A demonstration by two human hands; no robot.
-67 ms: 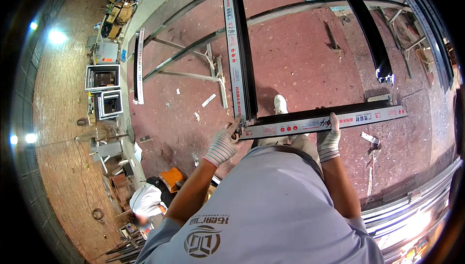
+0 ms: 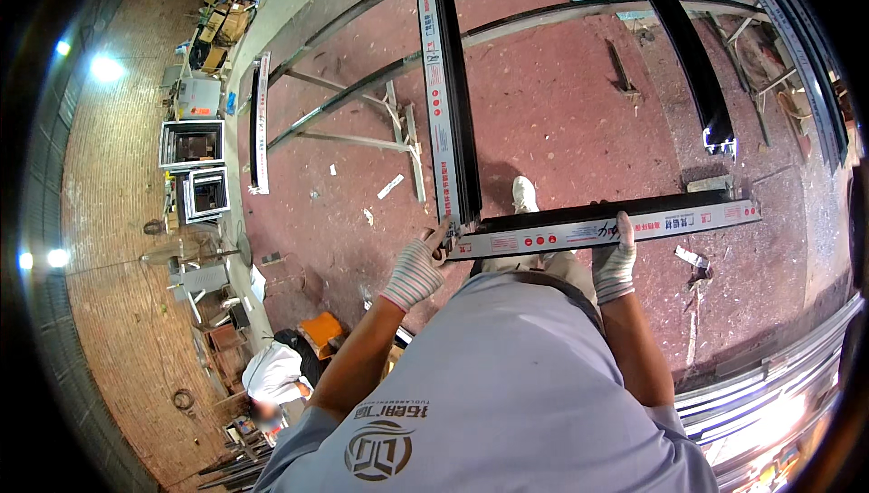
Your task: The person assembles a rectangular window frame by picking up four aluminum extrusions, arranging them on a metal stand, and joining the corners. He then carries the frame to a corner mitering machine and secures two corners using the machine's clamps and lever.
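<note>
A short black frame profile with printed white film on its near side lies crosswise in front of my waist. Its left end meets the near end of a long black profile at a corner. My left hand, in a striped glove, is closed on that corner. Farther along, my right hand grips the short profile near its middle, thumb up on the filmed face and fingers mostly hidden behind it. Another black profile comes in from the far right, its near end apart from the short one.
Metal stands and long rails support the profiles. A short profile rests on the left rail. Stacked profiles lie at the lower right. A co-worker bends down at the lower left. White-framed windows stand at the left.
The right end of the short profile has shifted very slightly. Both hands keep the same hold.
</note>
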